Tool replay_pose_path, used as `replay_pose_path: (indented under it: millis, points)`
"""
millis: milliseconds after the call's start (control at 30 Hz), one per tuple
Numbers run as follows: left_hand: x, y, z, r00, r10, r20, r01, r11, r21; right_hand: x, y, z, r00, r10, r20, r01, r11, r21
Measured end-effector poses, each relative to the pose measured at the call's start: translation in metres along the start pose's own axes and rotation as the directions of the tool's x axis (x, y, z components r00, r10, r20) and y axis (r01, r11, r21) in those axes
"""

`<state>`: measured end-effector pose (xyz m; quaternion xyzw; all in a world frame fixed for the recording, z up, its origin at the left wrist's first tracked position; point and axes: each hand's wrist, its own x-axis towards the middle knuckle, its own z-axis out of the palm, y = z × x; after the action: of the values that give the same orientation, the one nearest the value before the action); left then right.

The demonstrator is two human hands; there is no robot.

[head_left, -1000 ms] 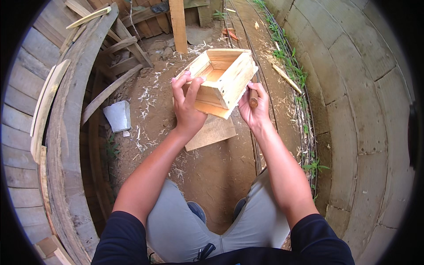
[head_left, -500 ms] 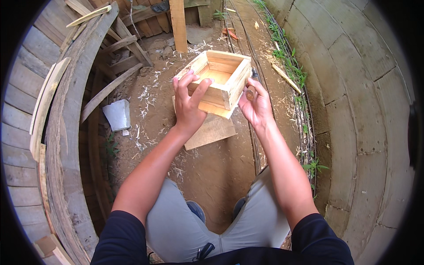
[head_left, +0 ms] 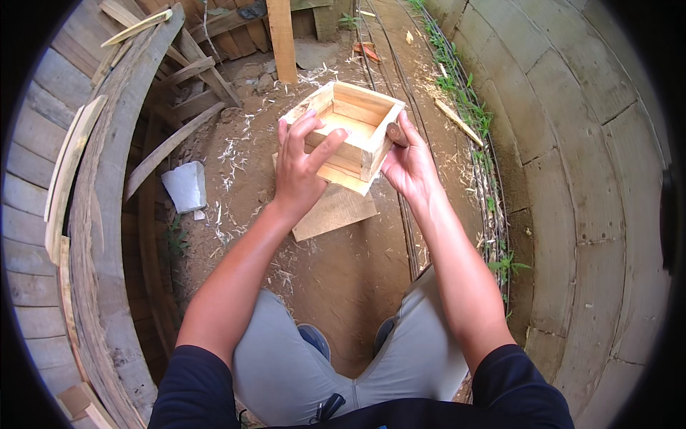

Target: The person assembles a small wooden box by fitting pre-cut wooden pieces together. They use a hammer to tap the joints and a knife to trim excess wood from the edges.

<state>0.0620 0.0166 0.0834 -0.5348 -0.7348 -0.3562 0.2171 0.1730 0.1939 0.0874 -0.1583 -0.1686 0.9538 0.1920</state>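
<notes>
An open-topped wooden box (head_left: 346, 154) of pale boards is held tilted in front of me, its inside showing. My left hand (head_left: 301, 161) grips its near left side, with fingers curled over the top edge of the wall. At the right corner, my right hand (head_left: 413, 163) is closed round a round wooden handle (head_left: 395, 134), seen end-on; the rest of that tool is hidden. The right fingers lie close against the box's right wall; whether they also bear its weight I cannot tell. Beneath the box is a flat wooden board (head_left: 336, 214).
A pale stone block (head_left: 186, 187) rests on the dirt at left, beside a curved timber beam (head_left: 111, 179) with loose planks. Wood shavings (head_left: 229, 157) litter the ground. Black cables (head_left: 389, 43) run along the right, near a concrete block wall (head_left: 564, 179). An upright post (head_left: 282, 43) stands ahead.
The handle in my right hand has risen and shifted slightly left against the box corner. The right fingers have moved up with it. The box has tilted a little; my left hand keeps its grip.
</notes>
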Motion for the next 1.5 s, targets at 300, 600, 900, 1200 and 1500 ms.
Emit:
replay_pose_path:
  millis: [300, 600, 900, 1200, 1500]
  points:
    - [0.0, 0.004, 0.003, 0.999, 0.013, 0.031, -0.013, 1.0, 0.006, 0.004, -0.002, -0.006, 0.996, 0.031, -0.082, -0.027, 0.998, 0.049]
    - [-0.011, 0.001, 0.008, 0.995, -0.026, 0.095, 0.025, 1.0, 0.013, 0.007, -0.002, -0.006, 0.967, 0.067, -0.247, -0.08, 0.996, -0.041]
    - [-0.016, -0.002, 0.006, 0.991, 0.019, 0.135, -0.025, 0.999, 0.047, 0.002, -0.001, 0.006, 0.97, 0.035, -0.243, -0.057, 0.995, -0.085]
    - [0.013, -0.036, -0.034, 0.967, -0.247, -0.062, 0.204, 0.898, -0.39, 0.007, -0.013, -0.014, 0.977, -0.029, -0.21, -0.008, 0.985, -0.172]
    - [-0.008, -0.064, -0.026, 0.338, -0.579, 0.742, 0.939, 0.16, -0.303, 0.009, -0.008, -0.023, 1.0, 0.009, 0.024, 0.005, 0.867, -0.498]
